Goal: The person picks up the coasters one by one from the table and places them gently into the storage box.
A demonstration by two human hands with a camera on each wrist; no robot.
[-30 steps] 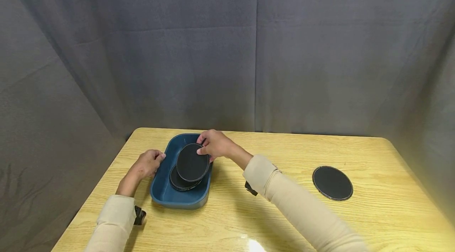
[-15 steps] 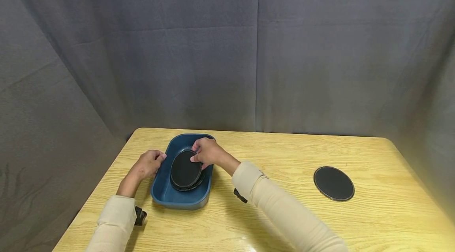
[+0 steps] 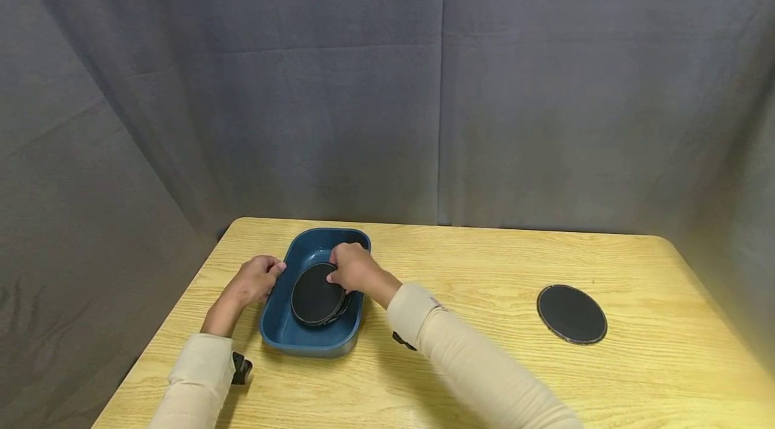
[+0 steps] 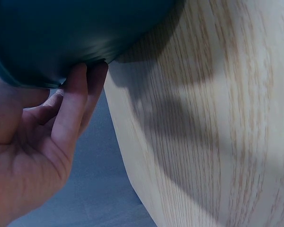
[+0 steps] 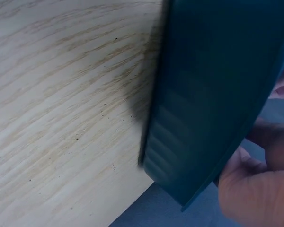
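Head looks down; wrist views hug the tray (image 3: 280, 331).

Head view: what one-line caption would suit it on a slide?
Right hand lays a black round mat in a blue tray steadied by the left hand.
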